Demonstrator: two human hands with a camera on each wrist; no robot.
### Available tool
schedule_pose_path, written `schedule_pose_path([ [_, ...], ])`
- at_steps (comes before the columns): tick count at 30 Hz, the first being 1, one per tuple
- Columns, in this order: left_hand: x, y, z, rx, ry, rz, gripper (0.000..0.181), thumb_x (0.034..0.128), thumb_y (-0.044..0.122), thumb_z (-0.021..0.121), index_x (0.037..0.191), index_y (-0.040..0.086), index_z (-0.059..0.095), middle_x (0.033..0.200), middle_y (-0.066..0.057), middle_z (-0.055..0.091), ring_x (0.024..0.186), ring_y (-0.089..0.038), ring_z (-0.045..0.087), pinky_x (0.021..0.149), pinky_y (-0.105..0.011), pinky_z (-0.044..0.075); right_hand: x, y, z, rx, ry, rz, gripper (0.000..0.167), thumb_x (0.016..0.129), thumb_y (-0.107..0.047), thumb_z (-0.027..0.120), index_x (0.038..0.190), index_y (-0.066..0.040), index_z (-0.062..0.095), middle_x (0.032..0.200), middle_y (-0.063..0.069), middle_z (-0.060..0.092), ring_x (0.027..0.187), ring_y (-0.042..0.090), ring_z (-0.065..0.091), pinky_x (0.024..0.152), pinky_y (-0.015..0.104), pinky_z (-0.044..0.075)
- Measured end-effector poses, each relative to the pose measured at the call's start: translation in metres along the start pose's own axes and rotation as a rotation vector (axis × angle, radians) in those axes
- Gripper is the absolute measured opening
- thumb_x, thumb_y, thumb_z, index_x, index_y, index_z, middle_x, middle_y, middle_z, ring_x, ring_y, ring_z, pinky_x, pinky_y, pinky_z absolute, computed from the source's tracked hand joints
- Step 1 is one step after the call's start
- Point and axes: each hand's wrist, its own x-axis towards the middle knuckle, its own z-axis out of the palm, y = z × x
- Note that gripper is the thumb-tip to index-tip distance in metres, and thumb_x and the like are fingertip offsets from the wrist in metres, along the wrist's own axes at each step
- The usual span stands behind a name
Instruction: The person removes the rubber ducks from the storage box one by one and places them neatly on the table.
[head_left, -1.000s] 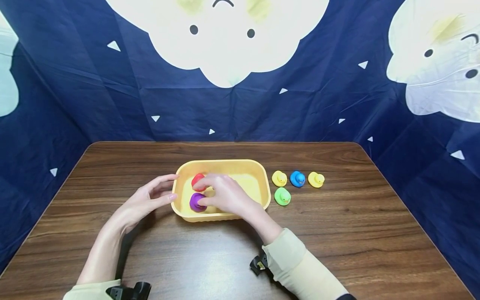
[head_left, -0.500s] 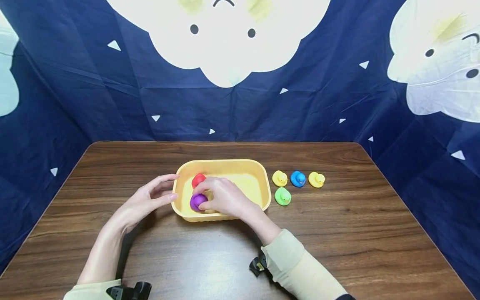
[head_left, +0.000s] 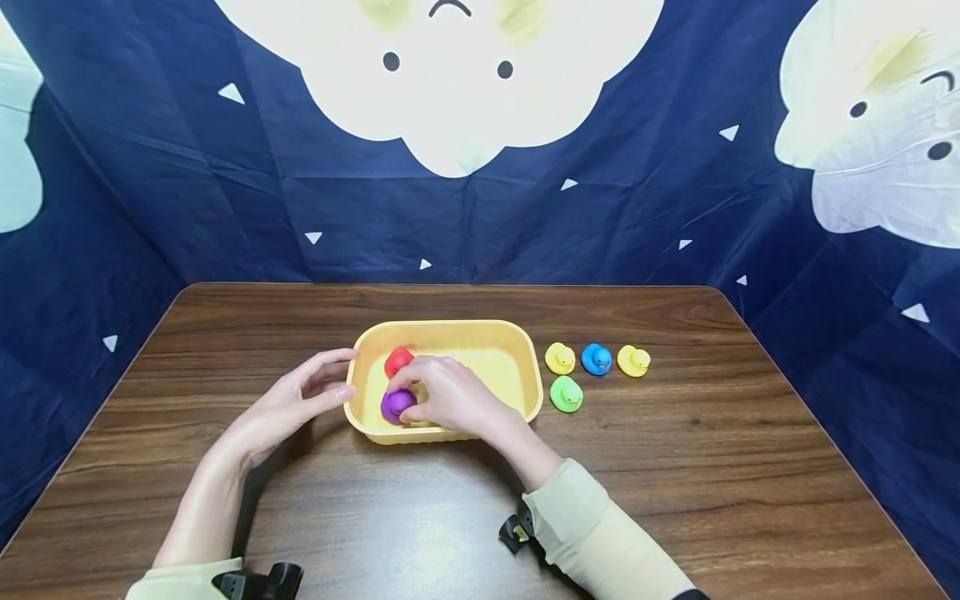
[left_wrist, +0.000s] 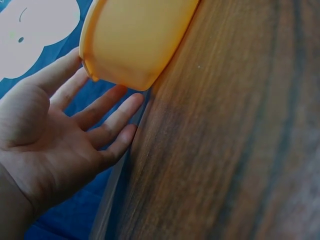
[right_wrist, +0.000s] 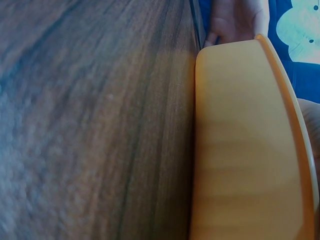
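A yellow plastic bin (head_left: 487, 335) stands on the table, with a red rubber duck (head_left: 397, 361) and a purple rubber duck (head_left: 396, 403) at its left end. My right hand (head_left: 456, 393) reaches over the near rim and pinches the purple duck between thumb and forefinger; its other fingers are partly hidden. In the right wrist view the outer wall of the bin (right_wrist: 240, 140) hides most of that hand. At the bin's left end, my left hand (head_left: 279, 410) touches the rim with spread, relaxed fingers. The left wrist view shows its palm (left_wrist: 55, 145) facing the bin.
Right of the bin lie two yellow ducks (head_left: 560, 358) (head_left: 633, 361), a blue duck (head_left: 597, 359) between them and a green duck (head_left: 566, 394) in front. A dark blue cloth (head_left: 375, 217) with clouds hangs behind the wooden table (head_left: 675, 467).
My right forefinger has drawn back from beside the red duck and closed in on the purple one. The purple duck has turned slightly. My left hand has stayed in place.
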Motion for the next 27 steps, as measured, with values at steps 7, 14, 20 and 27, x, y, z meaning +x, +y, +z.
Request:
schedule_pose_path([
  [7, 0.0005, 0.0, 0.0001, -0.015, -0.007, 0.011, 0.056, 0.1043, 0.03, 0.061, 0.154, 0.017, 0.04, 0.153, -0.019, 0.052, 0.119, 0.0, 0.061, 0.096, -0.014, 0.046, -0.0003, 0.0012, 0.0003, -0.018, 0.002, -0.007, 0.029, 0.082, -0.019, 0.087, 0.11, -0.022, 0.079, 0.107, -0.008, 0.076, 0.098, 0.012, 0.068, 0.086, 0.021, 0.05],
  [14, 0.0005, 0.0001, -0.0002, -0.035, -0.012, 0.007, 0.056, 0.1047, 0.029, 0.06, 0.155, 0.017, 0.038, 0.153, -0.021, 0.049, 0.119, -0.002, 0.061, 0.096, -0.015, 0.047, 0.0015, 0.0014, 0.0006, -0.02, -0.019, 0.003, 0.03, 0.082, -0.02, 0.088, 0.111, -0.023, 0.079, 0.11, -0.009, 0.076, 0.098, 0.012, 0.068, 0.085, 0.02, 0.049],
  [20, 0.0001, -0.0001, 0.0004, -0.038, -0.012, 0.01, 0.056, 0.1045, 0.029, 0.061, 0.155, 0.017, 0.038, 0.153, -0.022, 0.05, 0.119, -0.002, 0.062, 0.095, -0.015, 0.047, 0.0022, 0.0014, 0.0011, -0.027, -0.028, 0.014, 0.029, 0.083, -0.021, 0.087, 0.111, -0.024, 0.08, 0.109, -0.009, 0.075, 0.096, 0.011, 0.066, 0.083, 0.019, 0.048],
  [27, 0.0006, 0.0002, 0.001, -0.026, -0.01, 0.0, 0.057, 0.1043, 0.029, 0.061, 0.155, 0.017, 0.038, 0.153, -0.022, 0.05, 0.119, -0.002, 0.061, 0.095, -0.015, 0.047, 0.002, 0.0008, 0.0012, -0.038, -0.027, 0.027, 0.027, 0.084, -0.022, 0.086, 0.11, -0.025, 0.08, 0.107, -0.01, 0.075, 0.092, 0.01, 0.065, 0.079, 0.018, 0.046],
])
